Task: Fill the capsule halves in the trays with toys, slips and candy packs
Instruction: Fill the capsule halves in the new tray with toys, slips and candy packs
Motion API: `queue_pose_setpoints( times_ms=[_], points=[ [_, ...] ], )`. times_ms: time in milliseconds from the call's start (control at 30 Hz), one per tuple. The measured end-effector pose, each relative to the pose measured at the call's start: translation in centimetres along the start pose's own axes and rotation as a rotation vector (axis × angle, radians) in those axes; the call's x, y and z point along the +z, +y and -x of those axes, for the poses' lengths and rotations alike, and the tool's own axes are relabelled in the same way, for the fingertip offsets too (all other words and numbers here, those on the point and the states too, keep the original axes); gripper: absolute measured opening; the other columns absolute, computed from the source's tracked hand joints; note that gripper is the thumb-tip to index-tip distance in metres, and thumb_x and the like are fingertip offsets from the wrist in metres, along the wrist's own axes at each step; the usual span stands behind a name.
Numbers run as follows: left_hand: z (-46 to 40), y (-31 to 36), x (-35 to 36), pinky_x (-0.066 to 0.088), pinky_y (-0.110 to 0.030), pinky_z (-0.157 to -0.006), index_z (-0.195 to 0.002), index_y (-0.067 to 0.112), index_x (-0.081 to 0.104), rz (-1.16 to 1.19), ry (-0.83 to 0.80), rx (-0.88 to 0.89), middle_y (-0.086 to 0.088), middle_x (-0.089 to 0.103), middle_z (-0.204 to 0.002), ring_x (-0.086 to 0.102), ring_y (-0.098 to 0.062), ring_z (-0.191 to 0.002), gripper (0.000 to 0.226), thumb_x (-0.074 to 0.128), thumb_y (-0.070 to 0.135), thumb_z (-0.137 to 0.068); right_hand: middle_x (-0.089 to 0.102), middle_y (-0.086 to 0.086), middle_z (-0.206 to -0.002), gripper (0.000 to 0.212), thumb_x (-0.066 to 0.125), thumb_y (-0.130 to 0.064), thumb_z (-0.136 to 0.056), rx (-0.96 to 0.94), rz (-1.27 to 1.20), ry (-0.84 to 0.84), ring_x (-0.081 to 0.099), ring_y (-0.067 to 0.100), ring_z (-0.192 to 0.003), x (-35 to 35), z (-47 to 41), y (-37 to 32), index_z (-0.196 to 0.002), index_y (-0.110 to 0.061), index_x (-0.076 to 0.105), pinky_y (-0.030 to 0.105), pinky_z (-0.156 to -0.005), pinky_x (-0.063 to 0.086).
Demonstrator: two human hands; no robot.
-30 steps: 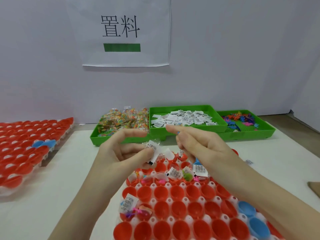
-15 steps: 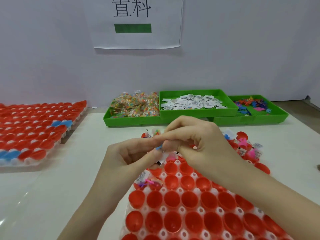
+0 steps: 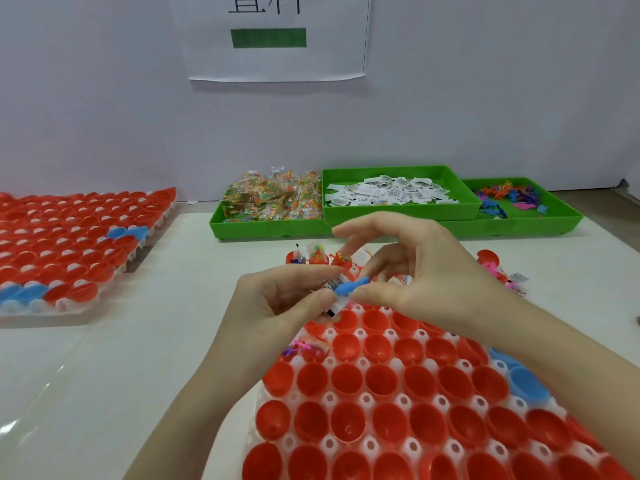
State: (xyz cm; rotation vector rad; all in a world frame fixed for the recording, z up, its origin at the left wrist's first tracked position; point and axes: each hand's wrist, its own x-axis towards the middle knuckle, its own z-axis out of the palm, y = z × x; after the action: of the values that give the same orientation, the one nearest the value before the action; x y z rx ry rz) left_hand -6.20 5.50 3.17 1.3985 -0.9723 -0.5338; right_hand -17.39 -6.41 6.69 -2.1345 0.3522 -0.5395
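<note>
My left hand hangs over the far part of the capsule tray, fingers curled round a small bundle of printed slips, which I keep pinched between thumb and forefinger so that the supply sits right above the cups I am filling. My right hand meets it there: thumb and a lower finger pinch a little blue toy at its right end, while the forefinger is lifted straight and clear, out of the way. Whether the left fingers also touch the toy I cannot tell; it lies just against the slips. I hold both things low and close to the tray so the drop into a cup is short and nothing bounces out. The nearest red capsule halves under my wrists stand empty, mouths up; one cup at the left edge holds a pink and purple toy, and the cups on the far row beyond my fingers already carry toys, slips and candy. The three green bins sit at the back within reach: candy packs at left, loose slips in the middle, toys at right. A second tray of red halves lies well apart to my left. I judge the next move is to let the toy fall into an empty cup.
</note>
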Motion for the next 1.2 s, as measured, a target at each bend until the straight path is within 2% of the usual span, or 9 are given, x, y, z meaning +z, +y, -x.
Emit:
queue_pose_setpoints(
  times_ms=[200,333,433,500,633,767,867,1067,1200],
  points=[
    [0.1,-0.4,0.3,0.052,-0.014,-0.062,-0.097,0.027,0.061,-0.101,-0.041,0.060,-0.002,0.072,-0.081,0.069,-0.008,-0.069,0.040,0.061,-0.009,-0.078,0.072,-0.003,-0.084,0.057,0.074,0.007,-0.066,0.229,-0.075,-0.088,0.062,0.004,-0.061,-0.3,-0.8,0.7,-0.108,-0.027,0.055,0.026,-0.066,0.055],
    [0.2,-1.3,0.7,0.050,-0.014,-0.068,-0.102,0.033,0.054,-0.197,0.001,0.076,0.009,0.073,-0.081,0.069,-0.005,-0.075,0.052,0.059,-0.013,-0.079,0.072,-0.005,-0.085,0.038,0.074,0.002,-0.069,0.267,-0.031,-0.112,0.062,-0.005,-0.066,0.2,-0.9,1.6,-0.101,-0.018,0.070,0.017,-0.070,0.052],
    [0.3,-2.0,0.9,0.051,-0.016,-0.074,-0.107,0.040,0.050,-0.229,0.048,0.049,0.008,0.073,-0.081,0.068,-0.004,-0.078,0.059,0.060,-0.011,-0.080,0.072,0.005,-0.093,0.034,0.070,0.004,-0.074,0.272,-0.078,-0.113,0.066,0.004,-0.076,1.0,-0.4,2.5,-0.104,-0.011,0.070,0.018,-0.074,0.054],
    [0.5,-2.5,1.1,0.052,-0.019,-0.081,-0.109,0.046,0.046,-0.297,0.069,0.038,0.011,0.072,-0.087,0.067,0.001,-0.081,0.063,0.062,-0.007,-0.080,0.072,0.004,-0.084,0.032,0.066,0.006,-0.077,0.247,-0.121,-0.124,0.064,0.002,-0.066,1.3,-0.1,3.1,-0.104,-0.011,0.070,0.018,-0.068,0.055],
    [0.6,-3.1,1.3,0.045,-0.004,-0.074,-0.109,0.054,0.038,-0.484,0.026,0.051,0.023,0.054,-0.103,0.061,0.014,-0.077,0.065,0.071,0.009,-0.077,0.073,0.001,-0.073,0.027,0.068,0.008,-0.073,0.177,-0.087,-0.132,0.064,0.006,-0.063,1.0,0.3,3.7,-0.080,-0.017,0.074,0.020,-0.063,0.054],
    [0.6,-3.4,-0.3,0.033,-0.021,-0.101,-0.112,0.042,0.057,-0.797,-0.062,0.091,0.025,0.046,-0.122,0.047,0.001,-0.116,0.052,0.078,0.045,-0.064,0.073,0.001,-0.077,0.030,0.063,0.004,-0.072,0.180,0.205,-0.201,0.059,-0.004,-0.059,1.3,0.3,4.1,-0.085,-0.021,0.076,0.013,-0.061,0.050],
    [0.6,-3.9,-0.8,0.016,-0.023,-0.101,-0.121,0.039,0.054,-1.024,-0.216,0.052,0.031,0.033,-0.125,0.026,0.001,-0.129,0.069,0.060,0.073,-0.061,0.065,-0.012,-0.067,0.031,0.058,-0.003,-0.076,0.141,0.413,-0.302,0.053,-0.010,-0.053,2.0,0.2,4.2,-0.093,-0.023,0.075,0.003,-0.054,0.041],
    [0.7,-4.7,-0.8,0.008,-0.020,-0.090,-0.112,0.044,0.060,-1.054,-0.304,0.016,0.031,0.034,-0.134,0.011,0.005,-0.130,0.039,0.053,0.062,-0.077,0.046,-0.017,-0.076,0.025,0.061,-0.008,-0.082,0.022,0.563,-0.336,0.042,-0.006,-0.059,3.4,-0.2,5.2,-0.093,-0.026,0.074,0.018,-0.063,0.046],
    [0.7,-4.8,-0.9,0.007,-0.021,-0.092,-0.120,0.042,0.055,-1.065,-0.303,0.028,0.031,0.033,-0.135,0.011,0.004,-0.130,0.045,0.052,0.060,-0.079,0.064,-0.011,-0.090,0.027,0.063,-0.011,-0.080,0.044,0.568,-0.293,0.047,-0.003,-0.064,3.8,-0.2,5.4,-0.102,-0.026,0.066,0.025,-0.070,0.050]
  ],
)
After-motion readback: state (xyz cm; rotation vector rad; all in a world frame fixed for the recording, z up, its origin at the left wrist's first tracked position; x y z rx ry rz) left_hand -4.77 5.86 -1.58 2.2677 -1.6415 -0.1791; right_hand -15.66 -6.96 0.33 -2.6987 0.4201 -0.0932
